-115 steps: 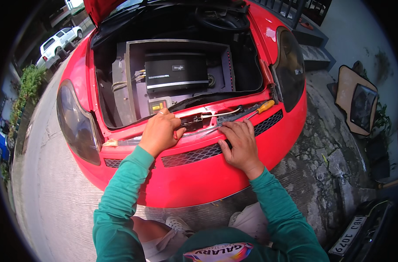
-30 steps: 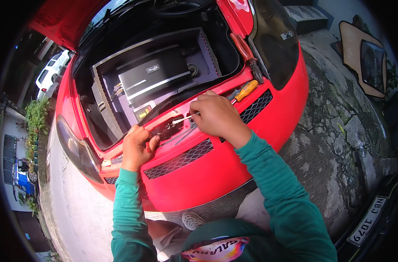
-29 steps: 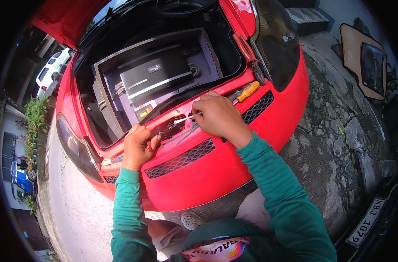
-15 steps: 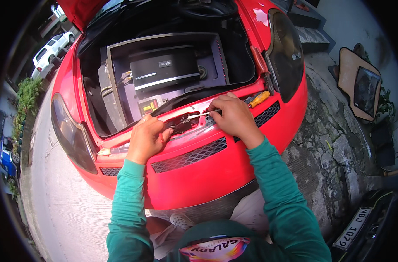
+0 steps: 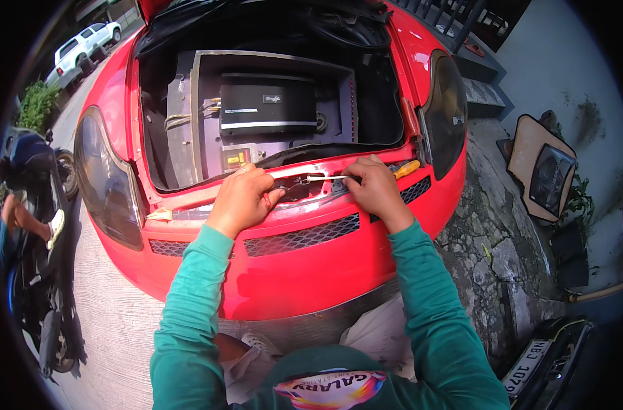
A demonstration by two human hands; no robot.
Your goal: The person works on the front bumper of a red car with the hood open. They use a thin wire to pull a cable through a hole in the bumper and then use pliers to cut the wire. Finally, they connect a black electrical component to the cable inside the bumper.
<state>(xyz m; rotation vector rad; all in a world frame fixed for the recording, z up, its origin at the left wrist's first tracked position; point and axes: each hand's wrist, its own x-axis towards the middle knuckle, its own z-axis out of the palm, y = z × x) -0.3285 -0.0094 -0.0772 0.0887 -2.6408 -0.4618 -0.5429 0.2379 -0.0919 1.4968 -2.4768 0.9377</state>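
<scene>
Both of my hands are at the front edge of a red car's open front compartment, over a narrow opening with a dark metal latch (image 5: 302, 182) in it. My left hand (image 5: 245, 199) is closed at the opening's left end, thumb and fingertips pressed together; what they grip, if anything, is hidden. A thin pale cable or rod (image 5: 326, 178) runs from the latch to my right hand (image 5: 378, 193), whose thumb and fingers pinch its end. Just beyond that hand, a screwdriver with a yellow handle (image 5: 407, 169) lies on the car's edge.
Behind the latch, a black amplifier (image 5: 269, 104) sits in a lined box (image 5: 195, 116). Dark headlights (image 5: 106, 178) flank the red bumper (image 5: 311, 287). At left is a scooter (image 5: 42, 164) with another person's leg (image 5: 24, 222). Cracked concrete (image 5: 482, 232) lies right; a black bumper part (image 5: 557, 362) lies lower right.
My view has shifted, so the car sits differently in the picture. The scooter and the other person's leg have appeared at left. Both hands stay at the latch, the right still pinching the pale cable.
</scene>
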